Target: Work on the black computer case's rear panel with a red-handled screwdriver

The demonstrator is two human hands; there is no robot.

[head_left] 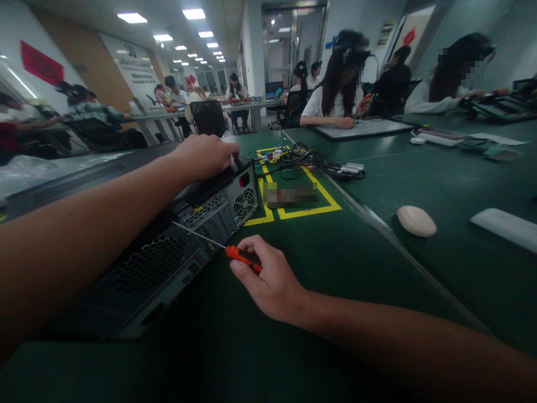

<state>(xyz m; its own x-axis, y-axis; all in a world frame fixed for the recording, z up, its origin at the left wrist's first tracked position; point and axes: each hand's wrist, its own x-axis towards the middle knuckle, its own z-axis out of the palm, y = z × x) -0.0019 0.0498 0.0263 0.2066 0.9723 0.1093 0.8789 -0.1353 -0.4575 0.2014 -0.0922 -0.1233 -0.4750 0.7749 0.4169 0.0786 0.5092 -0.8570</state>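
A black computer case point(222, 215) lies on the green table at the left, its rear panel with vents, ports and a round fan grille facing me. My left hand point(210, 157) is closed at the case's upper edge, the fingers bent down over it and their tips partly hidden. In my right hand point(272, 280) is a screwdriver point(244, 257) with a red and black handle, gripped between thumb and fingers. Its long thin shaft points up and left, and the tip meets the rear panel near the honeycomb vent. Whether it sits in a screw I cannot tell.
Tangled cables point(302, 159) lie beyond the case by yellow tape marks point(310, 211). A pale rounded object point(417, 221) and a white bar point(505, 226) rest at the right. Several people sit at tables; one across from me works over a flat panel point(364, 129).
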